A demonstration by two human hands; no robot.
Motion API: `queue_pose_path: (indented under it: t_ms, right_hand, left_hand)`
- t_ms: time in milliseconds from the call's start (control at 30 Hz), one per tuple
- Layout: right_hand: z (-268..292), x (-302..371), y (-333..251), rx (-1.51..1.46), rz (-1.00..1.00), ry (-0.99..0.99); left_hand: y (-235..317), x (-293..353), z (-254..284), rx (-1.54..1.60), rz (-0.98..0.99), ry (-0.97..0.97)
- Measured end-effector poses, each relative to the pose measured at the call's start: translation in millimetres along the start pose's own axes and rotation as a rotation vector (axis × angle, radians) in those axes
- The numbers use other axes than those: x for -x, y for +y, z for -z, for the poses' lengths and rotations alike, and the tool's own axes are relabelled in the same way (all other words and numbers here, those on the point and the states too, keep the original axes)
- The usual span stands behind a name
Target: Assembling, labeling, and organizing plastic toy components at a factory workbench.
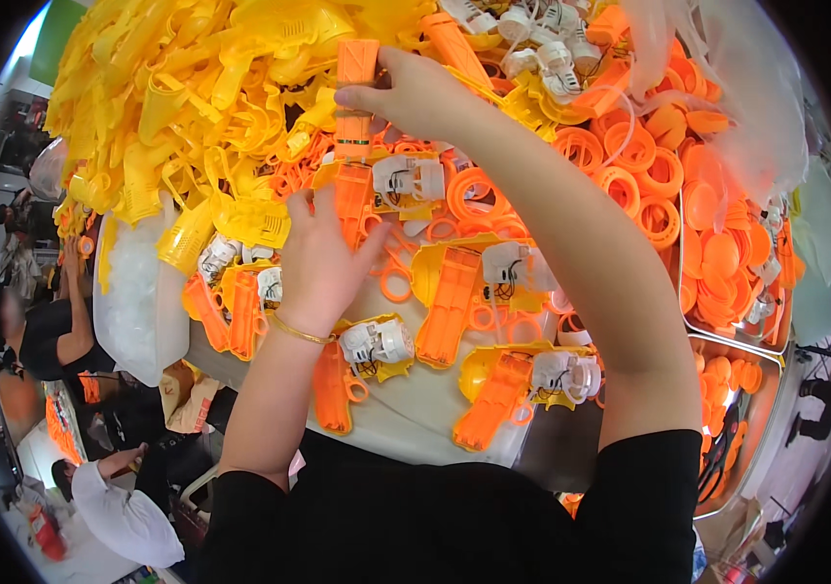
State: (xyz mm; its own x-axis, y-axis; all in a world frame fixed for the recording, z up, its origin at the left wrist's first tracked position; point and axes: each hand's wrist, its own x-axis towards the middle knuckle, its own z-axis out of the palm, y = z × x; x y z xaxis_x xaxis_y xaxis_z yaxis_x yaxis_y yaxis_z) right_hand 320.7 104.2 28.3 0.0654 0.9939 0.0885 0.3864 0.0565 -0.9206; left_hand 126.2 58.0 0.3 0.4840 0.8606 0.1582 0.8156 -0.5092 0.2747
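My right hand (422, 94) pinches a long orange rectangular case (355, 63) between thumb and fingers, near the yellow heap. Just below it, my left hand (310, 261) has its fingers and thumb on either side of another orange case (353, 195). That case lies in a yellow shell half, beside a white motor unit (409, 179) with dark wires. Nearer to me, several similar sets rest on the table, each a yellow shell half (477, 375) with an orange case (493, 401) and a white motor unit (565, 377). My left palm hides part of the set under it.
A tall heap of yellow shell parts (172, 88) fills the far left. Orange rings (632, 146) and discs lie at the right, partly in metal trays (741, 346). Clear plastic bags (756, 88) hang at the right. Two people (124, 516) sit at the left.
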Motion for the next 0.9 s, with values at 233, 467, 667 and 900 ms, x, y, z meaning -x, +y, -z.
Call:
queue_pose_path:
  t_ms: [233, 467, 667, 900]
  right_hand:
    - [-3.5, -6.1, 5.1, -0.028, 0.014, 0.001]
    - [-11.5, -11.0, 19.1, 0.025, 0.041, 0.031]
    - [-10.0, -8.8, 16.5, -0.013, -0.010, 0.022]
    - [-9.4, -5.5, 13.4, -0.085, -0.053, -0.010]
  left_hand:
    - [1.0, -1.3, 1.9, -0.026, -0.004, -0.017]
    - [1.6, -1.3, 0.7, -0.045, -0.025, -0.011]
    - [0.1, -0.5, -0.3, -0.059, -0.046, 0.001]
    - [-0.7, -0.5, -1.7, -0.054, -0.064, 0.009]
